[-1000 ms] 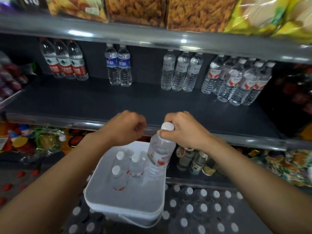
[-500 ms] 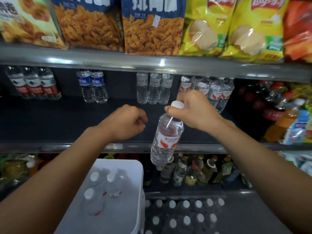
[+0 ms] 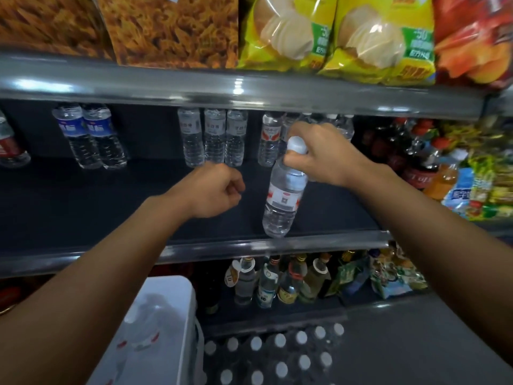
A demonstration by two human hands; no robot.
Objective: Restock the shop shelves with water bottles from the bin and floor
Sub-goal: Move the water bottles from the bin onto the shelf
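Observation:
My right hand (image 3: 319,154) grips a clear water bottle (image 3: 283,201) with a red and white label by its neck, just under the white cap. The bottle hangs tilted over the front part of the dark middle shelf (image 3: 111,207), its base just above the shelf's front rail. My left hand (image 3: 213,190) is curled into a loose fist over the shelf, holding nothing. The white bin (image 3: 172,301) stands at the bottom left with bottles inside. A pack of white-capped bottles (image 3: 277,357) stands on the floor beside it.
At the back of the middle shelf stand blue-labelled bottles (image 3: 91,134), plain clear bottles (image 3: 213,134) and red-labelled bottles (image 3: 270,140). Snack bags (image 3: 288,31) fill the top shelf. Soft drinks (image 3: 416,157) crowd the right. Glass bottles (image 3: 266,282) line the lower shelf.
My right hand has lifted the bottle out of the bin, up and to the right, over the middle shelf. My left hand rose with it. The view tilted upward.

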